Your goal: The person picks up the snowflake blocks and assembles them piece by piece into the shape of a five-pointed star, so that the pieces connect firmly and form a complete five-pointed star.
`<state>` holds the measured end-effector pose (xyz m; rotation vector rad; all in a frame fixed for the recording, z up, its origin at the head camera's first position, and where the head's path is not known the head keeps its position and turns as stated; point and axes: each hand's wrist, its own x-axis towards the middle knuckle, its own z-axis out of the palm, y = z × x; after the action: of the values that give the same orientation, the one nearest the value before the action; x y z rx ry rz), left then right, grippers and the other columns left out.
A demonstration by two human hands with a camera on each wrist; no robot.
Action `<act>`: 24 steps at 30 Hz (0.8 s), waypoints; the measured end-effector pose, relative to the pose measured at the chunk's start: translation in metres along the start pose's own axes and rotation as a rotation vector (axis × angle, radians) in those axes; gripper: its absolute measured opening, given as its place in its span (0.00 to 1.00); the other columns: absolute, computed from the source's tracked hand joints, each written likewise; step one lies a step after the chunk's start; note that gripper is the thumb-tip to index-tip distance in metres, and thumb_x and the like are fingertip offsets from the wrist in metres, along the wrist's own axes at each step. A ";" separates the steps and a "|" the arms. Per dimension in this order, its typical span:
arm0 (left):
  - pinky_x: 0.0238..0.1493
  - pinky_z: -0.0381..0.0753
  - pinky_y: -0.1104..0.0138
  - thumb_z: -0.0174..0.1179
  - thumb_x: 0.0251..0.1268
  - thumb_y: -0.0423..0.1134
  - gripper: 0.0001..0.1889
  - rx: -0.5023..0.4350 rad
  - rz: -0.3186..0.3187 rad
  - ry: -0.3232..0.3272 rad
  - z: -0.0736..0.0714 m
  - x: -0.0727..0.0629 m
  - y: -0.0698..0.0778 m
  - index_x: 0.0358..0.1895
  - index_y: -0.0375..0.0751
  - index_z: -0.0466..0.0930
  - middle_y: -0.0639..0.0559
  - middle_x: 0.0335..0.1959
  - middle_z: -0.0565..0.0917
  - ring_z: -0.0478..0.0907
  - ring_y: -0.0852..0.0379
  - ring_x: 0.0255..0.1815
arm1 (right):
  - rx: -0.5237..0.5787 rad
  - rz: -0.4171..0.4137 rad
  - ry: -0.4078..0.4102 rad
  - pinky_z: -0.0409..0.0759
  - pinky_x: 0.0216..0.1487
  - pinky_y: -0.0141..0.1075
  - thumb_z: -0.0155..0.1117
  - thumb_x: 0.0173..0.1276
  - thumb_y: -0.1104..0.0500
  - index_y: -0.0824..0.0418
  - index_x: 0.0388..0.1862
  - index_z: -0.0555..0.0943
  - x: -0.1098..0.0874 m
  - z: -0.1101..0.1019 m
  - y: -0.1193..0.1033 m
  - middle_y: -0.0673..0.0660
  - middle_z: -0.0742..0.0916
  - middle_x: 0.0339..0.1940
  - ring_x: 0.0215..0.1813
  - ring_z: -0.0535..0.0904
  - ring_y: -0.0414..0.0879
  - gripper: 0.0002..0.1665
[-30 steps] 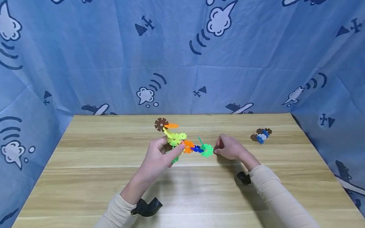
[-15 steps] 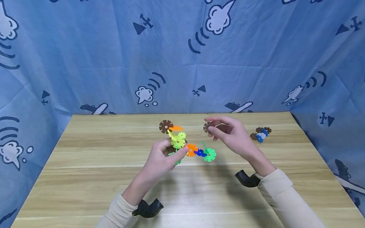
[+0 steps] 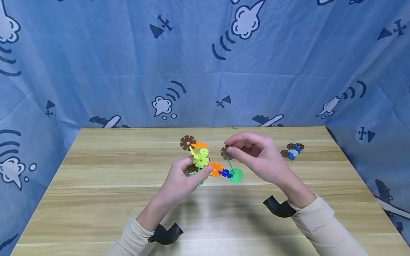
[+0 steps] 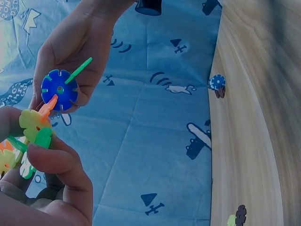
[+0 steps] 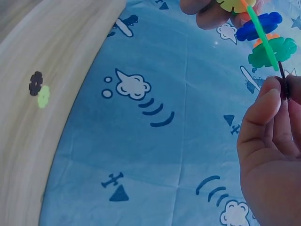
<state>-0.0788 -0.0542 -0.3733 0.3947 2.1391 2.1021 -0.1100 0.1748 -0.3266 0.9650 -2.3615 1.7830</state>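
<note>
My left hand (image 3: 181, 178) grips a chain of joined notched plastic discs between thumb and fingers. A yellow disc (image 3: 200, 161) is at its grip, with a brown disc (image 3: 187, 142) and an orange one on the far left end. Toward the right run an orange disc (image 3: 216, 169), a blue disc (image 4: 59, 90) and a green disc (image 3: 236, 176). A thin green disc (image 5: 262, 37), seen edge-on, stands up from that right end. My right hand (image 3: 258, 155) pinches a loose brown disc (image 3: 226, 153) by its edge, right at the tip of the edge-on green disc.
Several brown, blue and white discs (image 3: 292, 154) lie in a pile on the wooden table (image 3: 114, 201) at the back right. A lime disc (image 5: 43, 96) and a dark disc (image 5: 35, 83) lie together behind the chain. A patterned blue cloth (image 3: 195, 56) surrounds the table's far sides.
My right hand has lifted the brown disc from beside the chain's right end and carried it up and left to the edge-on green disc. My left hand has shifted slightly right with the chain.
</note>
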 end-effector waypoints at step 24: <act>0.48 0.81 0.61 0.65 0.68 0.37 0.09 0.023 0.028 -0.016 0.001 -0.001 -0.002 0.46 0.36 0.85 0.47 0.41 0.86 0.80 0.54 0.46 | -0.281 -0.142 -0.056 0.82 0.36 0.30 0.68 0.67 0.70 0.58 0.50 0.87 -0.004 0.000 0.000 0.50 0.89 0.40 0.37 0.82 0.39 0.15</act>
<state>-0.0775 -0.0532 -0.3750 0.4445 2.1633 2.0834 -0.1067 0.1768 -0.3282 1.1194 -2.4197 1.3467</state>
